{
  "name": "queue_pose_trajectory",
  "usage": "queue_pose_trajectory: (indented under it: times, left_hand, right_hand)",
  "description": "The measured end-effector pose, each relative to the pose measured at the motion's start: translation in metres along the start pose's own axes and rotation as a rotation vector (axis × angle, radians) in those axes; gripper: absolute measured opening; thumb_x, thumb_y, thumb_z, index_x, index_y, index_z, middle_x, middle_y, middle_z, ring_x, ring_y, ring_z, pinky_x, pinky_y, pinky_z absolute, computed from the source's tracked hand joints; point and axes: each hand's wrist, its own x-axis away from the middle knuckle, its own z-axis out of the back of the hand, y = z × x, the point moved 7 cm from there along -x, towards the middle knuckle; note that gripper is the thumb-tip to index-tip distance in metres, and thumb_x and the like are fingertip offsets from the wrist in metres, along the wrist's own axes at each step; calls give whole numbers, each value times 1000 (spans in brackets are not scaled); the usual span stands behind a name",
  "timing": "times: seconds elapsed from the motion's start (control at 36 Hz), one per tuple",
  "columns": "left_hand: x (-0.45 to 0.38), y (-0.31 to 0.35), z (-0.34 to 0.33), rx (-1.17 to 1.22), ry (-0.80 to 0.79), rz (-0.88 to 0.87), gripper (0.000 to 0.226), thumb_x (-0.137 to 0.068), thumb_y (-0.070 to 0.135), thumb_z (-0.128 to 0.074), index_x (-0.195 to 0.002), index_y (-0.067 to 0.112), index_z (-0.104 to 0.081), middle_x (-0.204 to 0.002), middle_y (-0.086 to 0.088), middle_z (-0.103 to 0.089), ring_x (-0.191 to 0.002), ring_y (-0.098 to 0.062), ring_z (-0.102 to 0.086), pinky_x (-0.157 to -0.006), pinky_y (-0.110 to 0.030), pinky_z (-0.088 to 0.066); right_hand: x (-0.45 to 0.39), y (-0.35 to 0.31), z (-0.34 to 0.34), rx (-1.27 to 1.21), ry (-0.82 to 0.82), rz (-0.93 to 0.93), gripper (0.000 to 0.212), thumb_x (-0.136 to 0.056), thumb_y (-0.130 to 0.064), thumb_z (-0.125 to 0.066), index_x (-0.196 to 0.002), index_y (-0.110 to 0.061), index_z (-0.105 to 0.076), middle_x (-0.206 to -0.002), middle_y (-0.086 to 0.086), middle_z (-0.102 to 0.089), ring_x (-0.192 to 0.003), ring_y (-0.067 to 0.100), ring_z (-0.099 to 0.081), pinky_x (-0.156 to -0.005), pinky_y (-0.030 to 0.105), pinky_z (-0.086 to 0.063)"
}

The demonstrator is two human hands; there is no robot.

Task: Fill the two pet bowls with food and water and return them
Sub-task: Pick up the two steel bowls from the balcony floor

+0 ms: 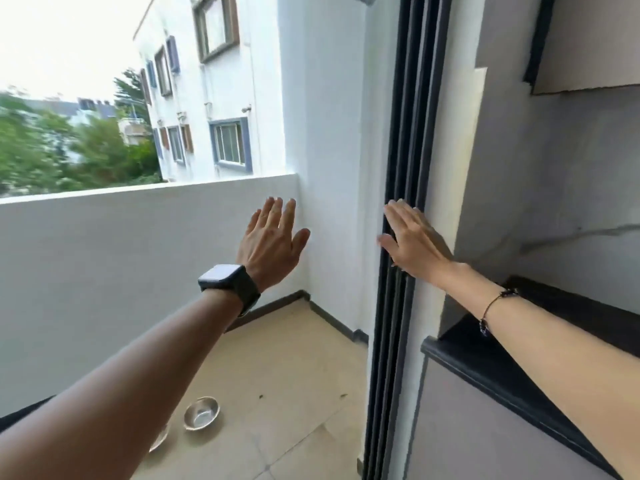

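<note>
Bowls sit low and near you on the floor (294, 393): steel bowl (201, 412) below your left hand (273, 242), another probably hidden under that forearm; both hands' fingers (401, 216) spread, empty.

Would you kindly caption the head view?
Both open hands, left hand and right hand, raised above two steel bowls on the balcony floor.

floor (284, 382) open around bowl (201, 412) | door frame (398, 271) bounds right
</note>
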Motion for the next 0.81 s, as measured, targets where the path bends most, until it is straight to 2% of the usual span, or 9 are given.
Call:
queue_pose_trajectory:
  times: [0.08,0.17,0.25,0.39,0.58,0.81]
  left_hand:
    - [16,-66,7,-28,3,96,62,-99,43,-26,-150,9,-15,-158,-13,-15,-148,-26,-9,-119,-36,-6]
    - [38,-140,13,-72,-2,224,66,-96,46,-22,-150,8,-17,-157,-15,-18,-147,-27,-10,-119,-38,-7]
    - [63,-209,15,-92,-25,345,61,-100,39,-28,-150,7,-16,-157,-16,-16,-147,-27,-8,-119,-39,-6]
    - [96,-299,-3,-133,-91,511,60,-100,37,-28,-150,6,-14,-158,-17,-13,-148,-26,-6,-119,-38,-4]
    - [109,-363,-60,-153,-215,630,60,-101,37,-25,-150,5,-13,-158,-17,-13,-148,-25,-4,-120,-37,-3]
    - [98,-418,-148,-153,-373,744,60,-101,39,-22,-150,5,-12,-158,-17,-11,-148,-25,-2,-119,-37,-2]
  right_hand:
    - [-25,-57,-44,-59,-53,78,60,-99,-34,-35,-148,-3,-18,-157,13,-17,-147,22,-9,-119,33,-5]
    - [-48,-126,-89,-121,-94,189,59,-99,-33,-38,-146,-1,-22,-155,16,-22,-146,25,-13,-119,34,-10]
    - [-63,-190,-128,-182,-120,295,59,-98,-31,-42,-144,2,-26,-152,19,-28,-144,28,-19,-118,34,-12]
    - [-79,-263,-192,-240,-177,439,60,-97,-30,-43,-145,2,-25,-152,20,-27,-144,29,-20,-118,34,-11]
    - [-101,-302,-285,-283,-311,498,59,-99,-31,-39,-146,1,-22,-155,18,-21,-146,27,-13,-119,34,-7]
    - [-135,-309,-405,-345,-444,500,58,-100,-31,-37,-146,1,-23,-155,18,-22,-146,27,-14,-119,35,-6]
